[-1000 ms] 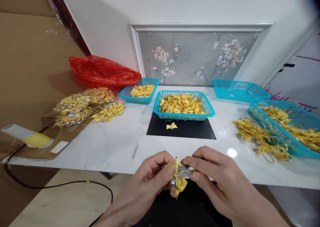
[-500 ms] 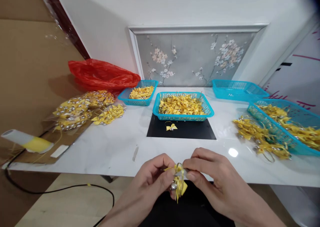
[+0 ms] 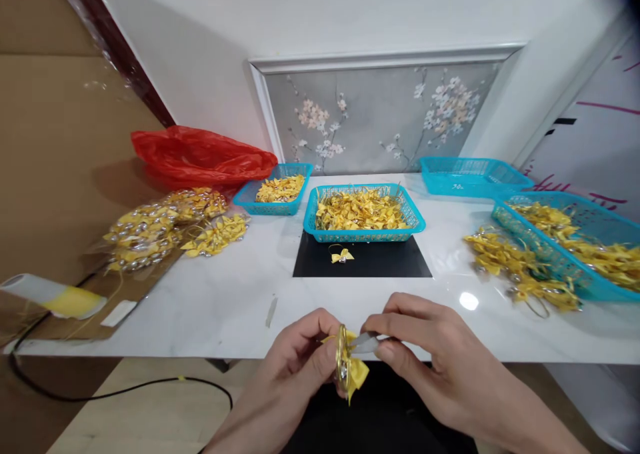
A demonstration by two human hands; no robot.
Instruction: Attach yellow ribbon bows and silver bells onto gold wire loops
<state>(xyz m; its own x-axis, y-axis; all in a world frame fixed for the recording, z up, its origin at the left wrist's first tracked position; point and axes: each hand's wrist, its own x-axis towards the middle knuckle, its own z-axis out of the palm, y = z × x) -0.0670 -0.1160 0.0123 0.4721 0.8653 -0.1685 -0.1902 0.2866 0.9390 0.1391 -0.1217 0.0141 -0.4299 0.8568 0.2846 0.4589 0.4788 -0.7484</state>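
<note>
At the table's front edge, my left hand (image 3: 309, 355) pinches a yellow ribbon bow (image 3: 359, 374) with a silver bell and a gold cord loop. The loop stands up in front of the bow and hides part of it. A small flat grey piece (image 3: 365, 342) with a pointed end is held between thumb and fingers of my right hand (image 3: 431, 355). Its tip reaches the bow, close to the cord; what it is made of I cannot tell. One more yellow bow with a bell (image 3: 343, 257) lies on the black mat (image 3: 385, 265) beyond my hands.
A blue basket (image 3: 415, 224) heaped with yellow bows stands on the mat's back part. More blue baskets (image 3: 273, 207) stand left and right. Bow bunches (image 3: 217, 235) lie at both sides. A red plastic bag (image 3: 200, 154), a roll (image 3: 55, 296) and a black cable (image 3: 125, 395) are leftward.
The bow and its cord loop have turned, so the loop now faces more edge-on and sits slightly left. More of the grey piece shows between my hands. The view has shifted slightly.
</note>
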